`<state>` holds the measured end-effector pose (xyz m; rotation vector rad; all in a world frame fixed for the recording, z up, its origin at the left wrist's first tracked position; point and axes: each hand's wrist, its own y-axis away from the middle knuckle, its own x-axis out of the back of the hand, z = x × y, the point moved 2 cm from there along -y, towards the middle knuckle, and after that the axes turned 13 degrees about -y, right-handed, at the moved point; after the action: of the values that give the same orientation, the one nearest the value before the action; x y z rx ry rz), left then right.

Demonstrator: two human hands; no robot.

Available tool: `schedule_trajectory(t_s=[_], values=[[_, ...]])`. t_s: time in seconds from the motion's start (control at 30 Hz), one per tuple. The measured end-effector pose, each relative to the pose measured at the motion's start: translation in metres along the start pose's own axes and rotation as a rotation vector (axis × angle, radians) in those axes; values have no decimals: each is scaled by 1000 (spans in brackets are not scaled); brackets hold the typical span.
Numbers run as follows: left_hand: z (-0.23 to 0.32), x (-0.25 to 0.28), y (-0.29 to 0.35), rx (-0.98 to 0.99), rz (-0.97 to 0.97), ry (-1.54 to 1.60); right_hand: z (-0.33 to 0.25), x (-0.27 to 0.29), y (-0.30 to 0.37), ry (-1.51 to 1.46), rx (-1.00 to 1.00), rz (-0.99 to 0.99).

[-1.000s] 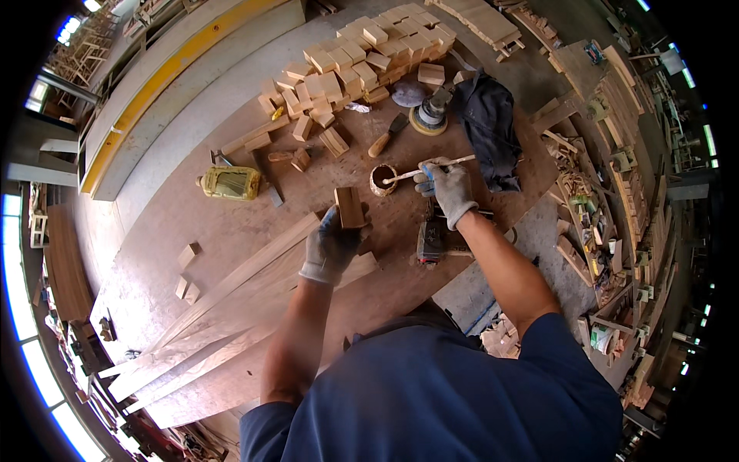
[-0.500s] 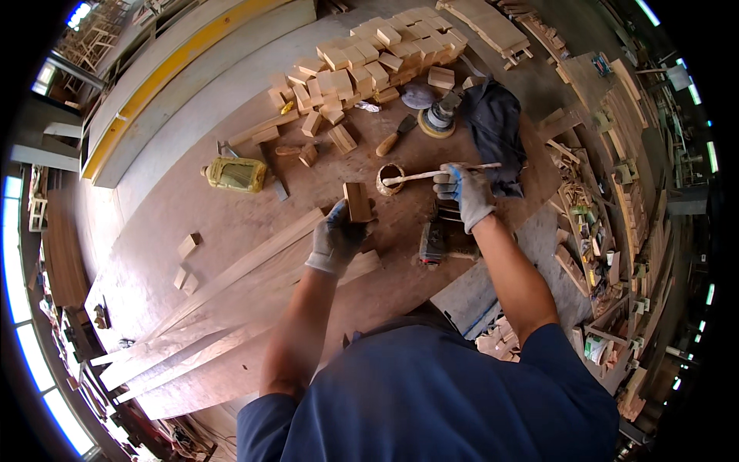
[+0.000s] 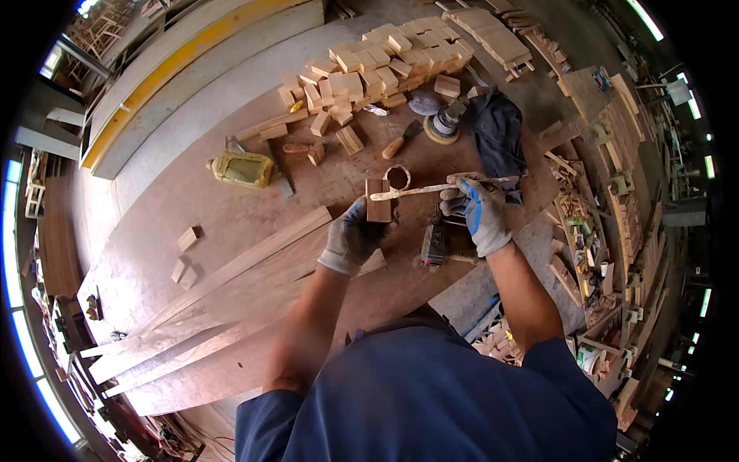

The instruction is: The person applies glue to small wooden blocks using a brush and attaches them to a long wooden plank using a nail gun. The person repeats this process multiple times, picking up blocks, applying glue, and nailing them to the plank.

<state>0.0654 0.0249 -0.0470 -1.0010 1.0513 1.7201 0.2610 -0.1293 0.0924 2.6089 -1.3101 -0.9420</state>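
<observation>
My left hand (image 3: pixel 348 240), in a grey glove with blue patches, is closed around a small rectangular wood block (image 3: pixel 378 211) held upright. Gloved alike, my right hand (image 3: pixel 479 214) grips a thin wooden stick (image 3: pixel 431 189) that lies nearly level. The stick's pale, coated tip is over the block's upper face and seems to touch it. Just beyond the block stands a small round pot (image 3: pixel 398 175) with a crusted rim and brown inside; the stick crosses in front of it. Below the stick, near my right wrist, a dark power tool (image 3: pixel 435 245) lies partly hidden.
Many wood blocks (image 3: pixel 369 69) are piled at the table's far side. Nearer lie a sander (image 3: pixel 443 127), a dark cloth (image 3: pixel 496 135), a scraper (image 3: pixel 400 142), a hammer (image 3: pixel 283 177) and a yellowish bottle (image 3: pixel 242 169). Long boards (image 3: pixel 231 285) stretch across the left.
My right hand has lifted the stick's tip out of the pot and brought it over the block. My left hand has moved right with the block, closer to the pot.
</observation>
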Motion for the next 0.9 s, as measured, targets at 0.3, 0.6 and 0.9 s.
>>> schedule_trajectory(t_s=[0.3, 0.6, 0.9], values=[[5, -10, 15, -19, 9, -100, 6, -12, -2, 76, 83, 11], [5, -13, 18, -30, 27, -76, -4, -25, 20, 291, 243, -112], [7, -13, 17, -28, 50, -14, -11, -25, 47, 373, 159, -276]])
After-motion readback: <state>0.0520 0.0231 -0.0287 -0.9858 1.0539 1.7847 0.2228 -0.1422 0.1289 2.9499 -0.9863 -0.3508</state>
